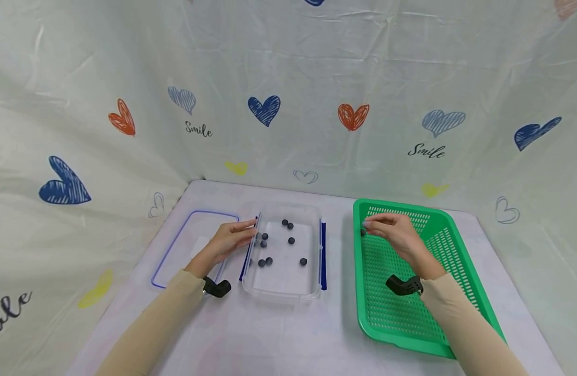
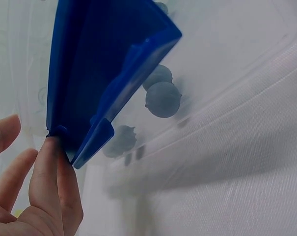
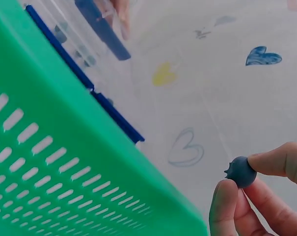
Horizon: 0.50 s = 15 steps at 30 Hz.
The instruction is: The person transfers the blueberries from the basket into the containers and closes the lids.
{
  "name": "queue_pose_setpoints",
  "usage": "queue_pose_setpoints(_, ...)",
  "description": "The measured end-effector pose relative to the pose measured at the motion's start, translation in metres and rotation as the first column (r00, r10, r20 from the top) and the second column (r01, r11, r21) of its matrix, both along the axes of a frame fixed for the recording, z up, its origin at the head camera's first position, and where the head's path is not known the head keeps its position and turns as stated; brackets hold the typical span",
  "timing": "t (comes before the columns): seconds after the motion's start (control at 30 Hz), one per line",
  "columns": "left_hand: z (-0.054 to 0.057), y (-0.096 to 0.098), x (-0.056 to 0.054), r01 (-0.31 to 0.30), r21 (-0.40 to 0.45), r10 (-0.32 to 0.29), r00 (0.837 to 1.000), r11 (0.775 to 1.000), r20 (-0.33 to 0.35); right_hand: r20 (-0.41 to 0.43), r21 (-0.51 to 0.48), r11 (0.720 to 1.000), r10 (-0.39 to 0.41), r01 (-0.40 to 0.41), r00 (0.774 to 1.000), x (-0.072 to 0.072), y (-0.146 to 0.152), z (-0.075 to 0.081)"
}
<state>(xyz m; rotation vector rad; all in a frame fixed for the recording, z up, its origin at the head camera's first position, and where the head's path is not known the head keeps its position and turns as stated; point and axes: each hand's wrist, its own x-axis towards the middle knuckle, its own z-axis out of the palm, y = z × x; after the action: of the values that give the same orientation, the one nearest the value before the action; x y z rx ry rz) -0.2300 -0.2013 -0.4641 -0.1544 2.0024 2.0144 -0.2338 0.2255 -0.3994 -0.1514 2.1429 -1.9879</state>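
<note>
My right hand (image 1: 395,237) pinches a blueberry (image 3: 241,172) between thumb and fingertips, above the left rim of the green basket (image 1: 359,292). Its crowned end faces outward in the right wrist view. A clear plastic box (image 1: 281,295) stands left of the basket with several dark blueberries (image 1: 291,241) scattered on its floor. My left hand (image 1: 229,241) is at the box's left side, fingers touching the blue latch (image 2: 109,73) that hangs there. In the left wrist view the thumb stands apart from the latch, and blueberries show through the clear wall.
A clear lid with a blue seal (image 1: 175,248) lies on the table left of the box, partly behind the left hand. Another blue latch (image 1: 323,256) hangs folded out on the box's right side. A heart-patterned sheet (image 1: 298,151) rises behind the table.
</note>
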Motion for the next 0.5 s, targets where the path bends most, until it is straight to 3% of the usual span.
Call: queue_pose_setpoints(0.5, -0.001, -0.001, 0.0, 0.002, 0.008, -0.002, 1.0, 1.0, 0.009, -0.032, 0.046, 0.997, 0.064, -0.063, 0.997, 0.009, -0.037, 0.016)
